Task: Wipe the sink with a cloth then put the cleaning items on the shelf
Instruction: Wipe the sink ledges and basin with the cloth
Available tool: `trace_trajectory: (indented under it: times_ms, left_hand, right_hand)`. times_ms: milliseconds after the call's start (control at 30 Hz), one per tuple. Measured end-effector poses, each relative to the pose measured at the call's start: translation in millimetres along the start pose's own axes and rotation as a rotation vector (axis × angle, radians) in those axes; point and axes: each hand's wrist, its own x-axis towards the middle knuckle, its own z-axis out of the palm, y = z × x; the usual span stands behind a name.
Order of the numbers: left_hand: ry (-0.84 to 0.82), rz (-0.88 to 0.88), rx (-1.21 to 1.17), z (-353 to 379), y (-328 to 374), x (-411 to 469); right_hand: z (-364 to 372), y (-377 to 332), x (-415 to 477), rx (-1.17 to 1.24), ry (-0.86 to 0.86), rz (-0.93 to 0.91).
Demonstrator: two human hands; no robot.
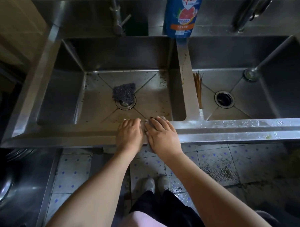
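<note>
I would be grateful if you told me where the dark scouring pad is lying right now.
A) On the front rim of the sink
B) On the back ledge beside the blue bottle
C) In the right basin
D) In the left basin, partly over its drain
D: the scouring pad lies on the floor of the left basin, its lower edge overlapping the drain.

Dim, blue-dotted tiled floor (74, 174)
</note>
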Motion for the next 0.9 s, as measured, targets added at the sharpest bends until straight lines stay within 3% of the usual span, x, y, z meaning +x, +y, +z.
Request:
trace_trajectory:
  times_ms: [267, 433, 600, 733, 900]
  left_hand:
    - [0.024, 0.060, 0.045, 1, 0, 0]
    - [0.001, 0.057, 0.101, 5, -1, 2]
    - [-0.021, 0.052, 0.111, 5, -1, 1]
    - [-0.048, 0.048, 0.107, 3, -1, 1]
    - [-0.054, 0.063, 0.107, 2, -1, 2]
  right_hand:
    - [-26, 72, -33, -0.084, 0.002, 0.290]
    - [-24, 57, -30, -0.082, -0.040, 0.430]
    - [-17, 17, -19, -0.090, -0.104, 0.231]
    - [-21, 27, -20, -0.070, -0.136, 0.132]
    - [-35, 75, -35, -0.066, -0.131, 0.336]
